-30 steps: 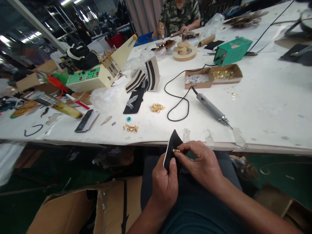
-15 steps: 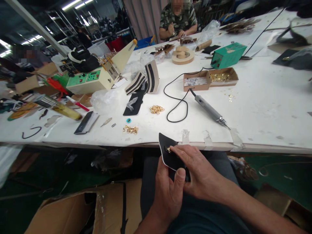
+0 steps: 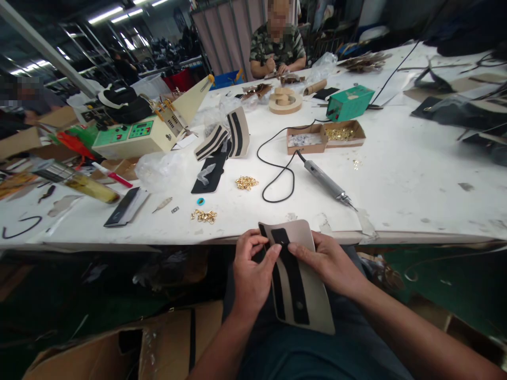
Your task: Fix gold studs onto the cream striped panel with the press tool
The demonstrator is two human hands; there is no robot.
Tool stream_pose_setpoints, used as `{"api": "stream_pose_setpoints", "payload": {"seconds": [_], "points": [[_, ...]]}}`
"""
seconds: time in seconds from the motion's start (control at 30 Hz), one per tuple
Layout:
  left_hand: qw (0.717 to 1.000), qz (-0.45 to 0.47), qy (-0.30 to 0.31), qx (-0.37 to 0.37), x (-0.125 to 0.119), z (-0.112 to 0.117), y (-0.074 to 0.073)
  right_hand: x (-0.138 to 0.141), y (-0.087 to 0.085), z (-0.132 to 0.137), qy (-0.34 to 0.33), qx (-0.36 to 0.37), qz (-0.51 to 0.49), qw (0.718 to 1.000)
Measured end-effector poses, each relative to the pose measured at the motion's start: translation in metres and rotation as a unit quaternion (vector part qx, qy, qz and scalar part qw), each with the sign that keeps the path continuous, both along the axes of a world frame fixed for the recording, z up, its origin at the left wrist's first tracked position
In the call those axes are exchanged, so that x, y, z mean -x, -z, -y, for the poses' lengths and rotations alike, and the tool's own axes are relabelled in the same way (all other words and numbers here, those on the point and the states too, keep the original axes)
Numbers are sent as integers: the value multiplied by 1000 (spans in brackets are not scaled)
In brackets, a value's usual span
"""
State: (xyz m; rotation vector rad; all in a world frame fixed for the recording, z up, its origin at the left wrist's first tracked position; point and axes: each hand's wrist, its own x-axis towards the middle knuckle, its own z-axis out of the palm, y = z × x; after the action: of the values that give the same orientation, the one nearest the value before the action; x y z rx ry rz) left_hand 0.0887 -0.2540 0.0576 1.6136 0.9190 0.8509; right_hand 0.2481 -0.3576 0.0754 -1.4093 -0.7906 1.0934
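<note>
Seen from the head camera, a striped panel [image 3: 307, 287], beige with two black bands running down it, lies across the person's lap just below the near edge of the tabletop [image 3: 415, 174]. Its long axis runs from that edge back toward the body, leaning a little to the person's right, with the top end up at the hands and the broad lower end loose over the thigh. The left hand [image 3: 251, 269] is closed on the panel's upper left edge, thumb on top and fingers curled behind. The right hand [image 3: 328, 261] pinches the top of the wider black band from the other side, its fingertips almost meeting the left thumb. Both hands sit at the same end, neither clearly nearer. Straight ahead on the white tabletop lie two small heaps of gold fittings [image 3: 246, 182], a corded hand tool [image 3: 327, 182], and a pair of shallow cardboard trays [image 3: 303, 140]. Further back are a green box [image 3: 350, 103], a cream machine [image 3: 134, 137] with a green panel, and more striped pieces [image 3: 225, 140] propped upright. A co-worker [image 3: 277, 47] in a camouflage shirt sits at the far end. An open carton [image 3: 119, 348] stands on the floor to the left, in a dim workshop with strip lights.
</note>
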Motion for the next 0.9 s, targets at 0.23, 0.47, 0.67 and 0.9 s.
{"api": "stream_pose_setpoints", "payload": {"seconds": [0.23, 0.47, 0.67, 0.9], "points": [[960, 95, 55, 259, -26, -22, 6, -12, 22, -8, -5, 52, -104, 993], [976, 16, 51, 210, -36, -40, 13, -32, 26, -25, -35, 111, -29, 993], [976, -47, 63, 205, -49, -62, 23, -57, 14, -55, -103, 174, 242, 949], [982, -126, 78, 119, -67, -87, 23, -73, 16, -85, -101, 220, 311, 919]]}}
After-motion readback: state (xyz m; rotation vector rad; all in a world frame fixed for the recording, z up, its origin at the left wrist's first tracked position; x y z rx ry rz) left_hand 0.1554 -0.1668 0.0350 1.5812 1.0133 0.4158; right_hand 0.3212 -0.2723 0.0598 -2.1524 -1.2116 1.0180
